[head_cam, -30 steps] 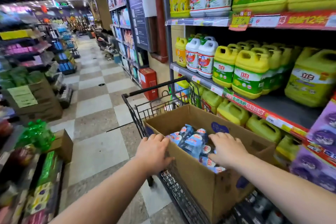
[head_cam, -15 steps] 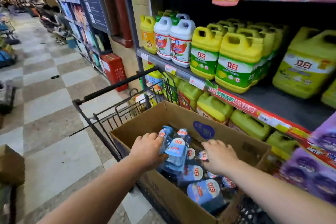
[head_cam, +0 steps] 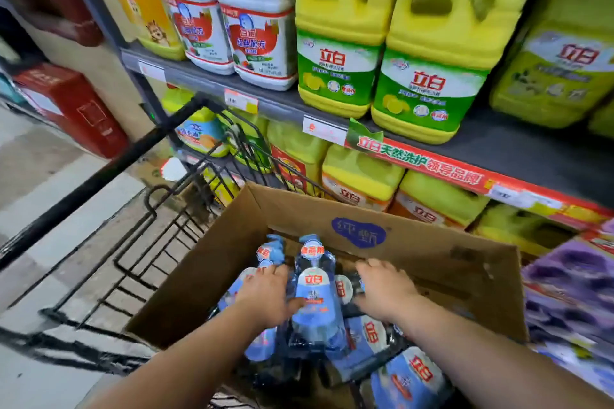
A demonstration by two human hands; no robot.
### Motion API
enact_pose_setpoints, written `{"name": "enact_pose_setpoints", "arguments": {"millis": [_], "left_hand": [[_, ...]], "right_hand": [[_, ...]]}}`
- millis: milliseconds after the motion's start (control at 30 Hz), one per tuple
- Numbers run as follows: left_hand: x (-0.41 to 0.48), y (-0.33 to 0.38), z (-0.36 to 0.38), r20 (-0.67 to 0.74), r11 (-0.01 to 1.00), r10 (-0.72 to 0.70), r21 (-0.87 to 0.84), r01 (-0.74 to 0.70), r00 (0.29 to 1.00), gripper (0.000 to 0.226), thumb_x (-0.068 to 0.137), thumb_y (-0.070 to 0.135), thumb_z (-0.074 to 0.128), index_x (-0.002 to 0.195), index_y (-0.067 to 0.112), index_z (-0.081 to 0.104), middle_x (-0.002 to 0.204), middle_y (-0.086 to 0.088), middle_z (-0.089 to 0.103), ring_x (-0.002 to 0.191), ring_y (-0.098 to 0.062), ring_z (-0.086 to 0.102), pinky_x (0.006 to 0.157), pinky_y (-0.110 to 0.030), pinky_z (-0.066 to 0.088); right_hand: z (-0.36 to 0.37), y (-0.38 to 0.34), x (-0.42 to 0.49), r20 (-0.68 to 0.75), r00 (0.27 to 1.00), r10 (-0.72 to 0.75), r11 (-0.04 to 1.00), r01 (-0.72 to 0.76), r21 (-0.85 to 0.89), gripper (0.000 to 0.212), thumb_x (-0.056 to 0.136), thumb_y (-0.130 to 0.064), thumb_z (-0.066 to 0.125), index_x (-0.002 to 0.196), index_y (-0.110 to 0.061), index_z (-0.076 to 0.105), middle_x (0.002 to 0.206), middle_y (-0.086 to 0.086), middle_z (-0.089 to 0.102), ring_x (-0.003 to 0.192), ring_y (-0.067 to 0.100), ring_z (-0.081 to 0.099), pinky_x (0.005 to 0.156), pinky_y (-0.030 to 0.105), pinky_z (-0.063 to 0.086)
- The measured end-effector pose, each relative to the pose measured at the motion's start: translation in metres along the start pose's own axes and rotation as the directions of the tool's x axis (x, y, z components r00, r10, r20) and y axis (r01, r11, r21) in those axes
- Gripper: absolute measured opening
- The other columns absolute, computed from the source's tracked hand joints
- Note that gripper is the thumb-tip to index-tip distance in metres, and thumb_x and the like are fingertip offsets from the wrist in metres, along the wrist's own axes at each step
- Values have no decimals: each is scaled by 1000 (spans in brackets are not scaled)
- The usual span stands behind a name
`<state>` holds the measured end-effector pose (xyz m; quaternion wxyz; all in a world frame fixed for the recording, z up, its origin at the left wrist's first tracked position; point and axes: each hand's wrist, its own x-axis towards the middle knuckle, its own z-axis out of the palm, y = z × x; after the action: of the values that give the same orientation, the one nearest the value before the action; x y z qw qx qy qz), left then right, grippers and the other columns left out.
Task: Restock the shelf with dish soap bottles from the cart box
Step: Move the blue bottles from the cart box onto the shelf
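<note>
The shelf runs across the upper right of the frame. It carries yellow jugs and white jugs, with a bare stretch of board at the far right. More yellow jugs stand on the level below.

The black wire cart fills the lower left, its handle bar slanting toward the frame's centre. In it sits the open cardboard box, lower centre, just beside the shelf front.

The blue dish soap bottles lie packed close in the box, overlapping. The central one has its long axis running from bottom to top of the frame, with the cap toward the box's far wall. Those at the lower right lie tilted.

The left hand rests palm down on the bottles left of the central one, its thumb on that bottle's label. Blur hides whether its fingers have closed round anything. The right hand lies palm down on the bottles to the right, fingers loosely spread and gripping nothing.

Full of liquid, each bottle probably has some weight. The plastic is likely fairly stiff, and the glossy label slippery. The firmest hold would be round the body below the shoulder, not by the cap.
</note>
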<state>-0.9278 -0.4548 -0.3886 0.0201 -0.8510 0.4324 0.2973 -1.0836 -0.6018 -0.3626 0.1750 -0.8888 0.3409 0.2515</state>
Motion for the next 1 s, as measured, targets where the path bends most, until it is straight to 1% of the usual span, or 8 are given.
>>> {"name": "enact_pose_setpoints", "arguments": {"millis": [200, 300, 433, 567, 667, 733, 867, 1000], "left_hand": [[45, -12, 26, 169, 950, -11, -306, 63, 986, 82, 80, 52, 65, 140, 10, 29, 139, -13, 42, 126, -29, 45, 100, -35, 41], [58, -9, 37, 202, 891, 2, -446, 91, 979, 83, 76, 50, 71, 139, 11, 34, 139, -10, 45, 125, -27, 48, 101, -36, 42], [70, -8, 49, 207, 761, -2, -634, 135, 978, 66, 73, 41, 77, 128, 16, 50, 126, -6, 61, 115, -24, 58, 97, -42, 48], [76, -13, 51, 192, 794, 17, -599, 104, 981, 70, 71, 47, 75, 129, 16, 52, 125, -6, 60, 114, -24, 58, 98, -42, 46], [75, -15, 51, 197, 796, 38, -598, 90, 980, 76, 65, 52, 72, 128, 16, 53, 127, -7, 58, 115, -25, 57, 99, -42, 46], [76, -16, 52, 214, 796, 48, -598, 92, 976, 69, 68, 48, 75, 125, 15, 54, 124, -8, 58, 112, -25, 58, 96, -43, 48], [78, -17, 54, 231, 839, 51, -538, 84, 972, 69, 74, 47, 73, 131, 16, 51, 131, -6, 52, 116, -24, 55, 99, -39, 46], [76, -13, 51, 229, 855, 18, -509, 104, 973, 69, 73, 50, 72, 132, 24, 47, 128, -5, 47, 117, -23, 53, 96, -29, 44]], "right_hand": [[32, -20, 55, 181, 977, 113, 953, -158, 258, 72, 85, -47, 59, 143, -16, 30, 148, 12, 34, 134, 32, 39, 106, 41, 39], [48, -26, 74, 223, 959, 174, 856, -259, 447, 77, 83, -49, 63, 143, -13, 31, 148, 11, 38, 132, 31, 42, 105, 39, 40], [71, -31, 91, 255, 933, 254, 663, -360, 656, 72, 80, -48, 68, 137, -13, 43, 140, 8, 51, 126, 27, 50, 103, 36, 42], [86, -39, 103, 292, 911, 293, 442, -399, 803, 53, 79, -43, 71, 121, -13, 58, 123, 8, 64, 111, 24, 60, 96, 35, 48], [90, -42, 108, 319, 894, 314, 379, -426, 822, 61, 71, -45, 77, 120, -13, 59, 121, 8, 64, 109, 25, 61, 94, 35, 50], [90, -41, 109, 342, 883, 320, 350, -446, 824, 69, 65, -44, 82, 121, -11, 58, 120, 9, 64, 109, 26, 62, 95, 38, 50], [92, -39, 103, 317, 887, 335, 297, -419, 858, 51, 64, -37, 83, 107, -16, 68, 108, 6, 71, 95, 20, 67, 85, 32, 54], [94, -38, 90, 311, 878, 363, 165, -389, 906, 52, 65, -29, 83, 110, -16, 62, 106, 3, 70, 87, 16, 66, 69, 26, 51]]}}
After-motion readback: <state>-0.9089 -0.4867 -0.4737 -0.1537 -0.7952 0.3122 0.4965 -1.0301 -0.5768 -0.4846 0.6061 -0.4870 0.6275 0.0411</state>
